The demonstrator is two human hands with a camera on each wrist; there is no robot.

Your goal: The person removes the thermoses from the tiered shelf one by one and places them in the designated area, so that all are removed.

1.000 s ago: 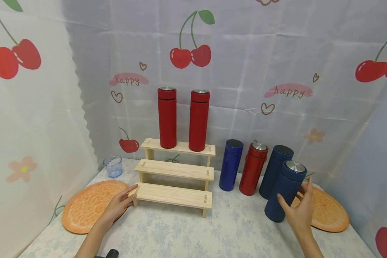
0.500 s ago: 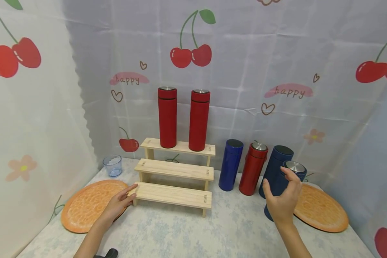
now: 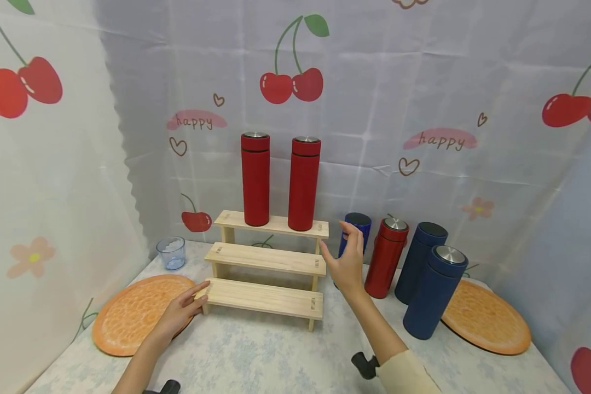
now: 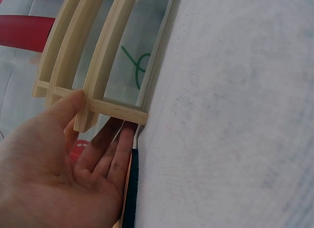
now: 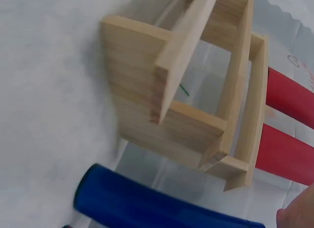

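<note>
A pale three-step wooden display stand (image 3: 263, 298) stands on the table, two red thermoses (image 3: 255, 180) upright on its top step. My left hand (image 3: 179, 309) grips the left end of its lowest step; in the left wrist view one digit lies over the board's end (image 4: 86, 122) while the others reach in below. My right hand (image 3: 347, 262) is raised just right of the middle step, thumb and fingers apart with nothing between them. It partly hides a glossy blue thermos (image 3: 358, 220), which the right wrist view shows beside the stand (image 5: 162, 201).
Right of the glossy blue thermos stand another red thermos (image 3: 386, 260) and two dark blue thermoses (image 3: 430, 301). Round orange mats lie at left (image 3: 133, 317) and right (image 3: 492, 317). A clear bluish glass (image 3: 171, 254) stands at the back left. Cherry-print cloth (image 3: 364, 109) hangs behind.
My right hand has let go of the front dark blue thermos and moved left, over to the glossy blue one beside the stand. The left hand has stayed in place.
</note>
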